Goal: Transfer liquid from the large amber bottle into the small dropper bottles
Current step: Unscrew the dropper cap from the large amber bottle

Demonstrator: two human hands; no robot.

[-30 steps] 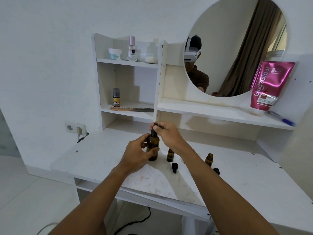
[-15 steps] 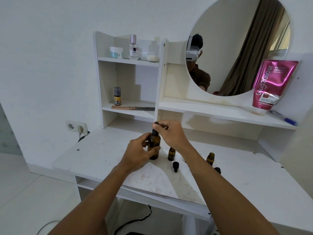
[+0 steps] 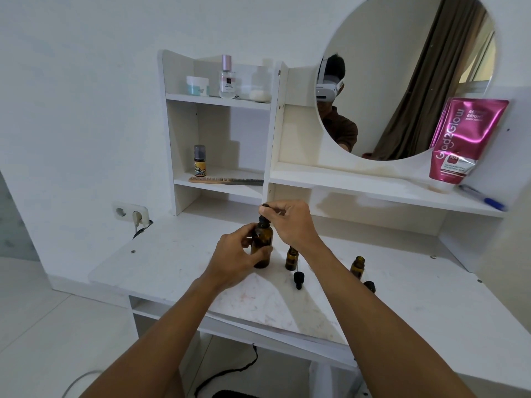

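Hands hold large amber bottle (image 3: pixel 262 245) upright, dropper top upward.

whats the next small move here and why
Probably lift the dropper straight up out of the large amber bottle and carry it toward the nearest small bottle. The right hand pinches the dropper bulb above the neck, the left hand steadies the bottle, and the small bottle stands uncapped.
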